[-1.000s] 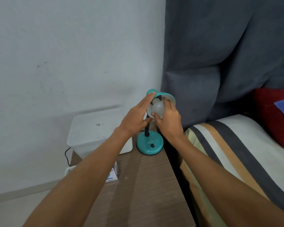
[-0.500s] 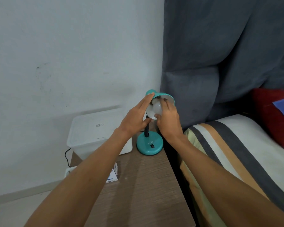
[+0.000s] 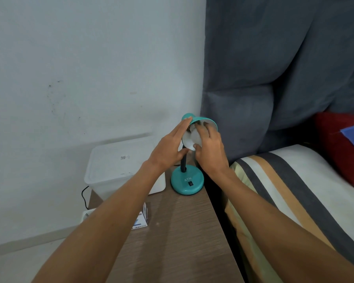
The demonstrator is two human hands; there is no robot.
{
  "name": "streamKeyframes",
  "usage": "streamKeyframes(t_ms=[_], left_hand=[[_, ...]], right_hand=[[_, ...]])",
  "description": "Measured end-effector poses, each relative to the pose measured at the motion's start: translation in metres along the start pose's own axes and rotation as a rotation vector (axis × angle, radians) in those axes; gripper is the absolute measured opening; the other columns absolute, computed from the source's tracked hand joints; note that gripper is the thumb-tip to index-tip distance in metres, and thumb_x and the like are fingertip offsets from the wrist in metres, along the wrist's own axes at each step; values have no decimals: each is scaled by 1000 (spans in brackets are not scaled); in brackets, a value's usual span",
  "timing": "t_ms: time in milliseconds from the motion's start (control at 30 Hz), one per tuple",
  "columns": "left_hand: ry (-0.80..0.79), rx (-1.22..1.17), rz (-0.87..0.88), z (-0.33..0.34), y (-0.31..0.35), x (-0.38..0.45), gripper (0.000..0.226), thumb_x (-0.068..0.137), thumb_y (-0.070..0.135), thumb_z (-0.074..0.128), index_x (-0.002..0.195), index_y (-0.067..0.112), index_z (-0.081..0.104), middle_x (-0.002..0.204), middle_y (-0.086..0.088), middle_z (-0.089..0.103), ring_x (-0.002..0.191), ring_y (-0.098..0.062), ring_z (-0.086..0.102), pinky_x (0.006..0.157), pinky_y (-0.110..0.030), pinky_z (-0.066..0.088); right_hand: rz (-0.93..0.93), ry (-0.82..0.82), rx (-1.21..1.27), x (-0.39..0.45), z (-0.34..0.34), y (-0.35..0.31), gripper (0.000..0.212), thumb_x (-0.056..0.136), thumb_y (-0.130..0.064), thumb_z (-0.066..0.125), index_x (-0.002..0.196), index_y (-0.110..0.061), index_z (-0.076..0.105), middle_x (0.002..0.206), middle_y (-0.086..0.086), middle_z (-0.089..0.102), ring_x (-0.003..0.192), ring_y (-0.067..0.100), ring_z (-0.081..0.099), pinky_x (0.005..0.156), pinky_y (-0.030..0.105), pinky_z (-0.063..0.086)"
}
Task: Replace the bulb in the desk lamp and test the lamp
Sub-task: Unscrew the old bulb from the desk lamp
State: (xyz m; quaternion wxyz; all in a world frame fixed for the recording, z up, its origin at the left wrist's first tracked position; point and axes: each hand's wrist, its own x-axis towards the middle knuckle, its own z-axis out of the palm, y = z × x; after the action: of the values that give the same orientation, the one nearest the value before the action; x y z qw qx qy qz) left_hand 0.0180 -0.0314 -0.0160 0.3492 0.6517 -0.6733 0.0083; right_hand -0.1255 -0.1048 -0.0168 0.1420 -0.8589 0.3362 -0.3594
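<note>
A teal desk lamp stands at the far right corner of the wooden bedside table (image 3: 178, 240), its round base (image 3: 187, 183) bearing a black switch. Its shade (image 3: 202, 120) tilts toward me. A white bulb (image 3: 193, 137) sits inside the shade. My right hand (image 3: 209, 149) is wrapped around the bulb, fingers reaching into the shade and thumb under the bulb. My left hand (image 3: 169, 148) rests flat against the shade's left side, fingers extended, thumb near the black neck. The socket is hidden by my fingers.
A translucent white plastic box (image 3: 119, 166) stands at the back left of the table. A small bulb carton (image 3: 141, 219) lies by my left forearm. A black cable (image 3: 84, 196) hangs behind. A striped mattress (image 3: 294, 193) and grey curtain border the right.
My right hand has turned on the bulb and pushed deeper into the shade, covering more of the bulb. My left hand stays against the shade.
</note>
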Motion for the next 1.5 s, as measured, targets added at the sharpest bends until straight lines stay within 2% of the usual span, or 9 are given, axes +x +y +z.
streamKeyframes(t_ms=[133, 333, 500, 700, 867, 1033, 1233, 1400, 1500], left_hand=[[-7, 1, 0, 0, 2, 0, 91, 88, 13, 78, 162, 14, 25, 165, -7, 36, 141, -26, 49, 115, -32, 42], [1, 4, -10, 0, 4, 0, 91, 88, 16, 80, 161, 12, 26, 164, -7, 37, 143, -27, 47, 117, -35, 42], [-10, 8, -4, 0, 2, 0, 92, 88, 13, 80, 162, 13, 26, 164, -8, 38, 137, -27, 53, 113, -37, 47], [-5, -7, -24, 0, 3, 0, 91, 88, 16, 80, 161, 13, 26, 163, -8, 38, 138, -28, 52, 114, -36, 45], [-15, 0, -13, 0, 2, 0, 89, 90, 15, 78, 162, 15, 25, 163, -6, 38, 135, -27, 55, 112, -37, 48], [-6, -17, -30, 1, 1, 0, 91, 88, 15, 79, 162, 13, 26, 163, -7, 39, 138, -28, 53, 113, -40, 48], [-17, 3, -21, 2, 2, 0, 92, 88, 13, 79, 162, 17, 25, 162, -5, 39, 123, -32, 62, 107, -45, 52], [-1, -16, -46, 4, 1, 1, 92, 88, 14, 80, 162, 15, 25, 163, -6, 39, 137, -27, 53, 111, -43, 49], [-5, -13, -48, 3, 2, 1, 91, 89, 15, 79, 162, 15, 24, 163, -6, 38, 138, -27, 53, 113, -41, 48]], right_hand=[[167, 12, 129, 2, 1, -1, 66, 88, -30, 71, 143, -11, 40, 139, 14, 50, 118, 32, 56, 93, 41, 49], [6, -9, -75, 3, -2, 0, 72, 77, -1, 75, 141, -16, 46, 139, 11, 45, 123, 32, 43, 93, 42, 52], [155, 23, 114, 1, 1, 2, 68, 87, -32, 72, 143, -12, 39, 139, 13, 49, 120, 32, 54, 94, 42, 49], [13, 1, -33, 0, -2, 1, 71, 81, -6, 74, 145, -12, 44, 142, 11, 47, 121, 33, 47, 96, 44, 50], [123, 26, 127, -1, 0, 0, 66, 90, -28, 69, 146, -9, 38, 143, 13, 48, 123, 30, 53, 99, 38, 46], [-1, -9, -39, 1, -1, -3, 69, 83, -7, 73, 145, -7, 42, 145, 14, 47, 129, 34, 45, 104, 41, 43], [145, 39, 112, -1, 1, 0, 64, 91, -29, 68, 145, -8, 39, 140, 15, 50, 120, 31, 56, 97, 39, 48], [64, -7, -14, 6, -3, -3, 67, 82, -8, 75, 142, -9, 46, 140, 11, 52, 121, 34, 51, 99, 39, 46], [53, -1, 24, 3, -4, -2, 72, 81, -13, 77, 144, -14, 43, 144, 9, 46, 124, 32, 48, 100, 42, 48]])
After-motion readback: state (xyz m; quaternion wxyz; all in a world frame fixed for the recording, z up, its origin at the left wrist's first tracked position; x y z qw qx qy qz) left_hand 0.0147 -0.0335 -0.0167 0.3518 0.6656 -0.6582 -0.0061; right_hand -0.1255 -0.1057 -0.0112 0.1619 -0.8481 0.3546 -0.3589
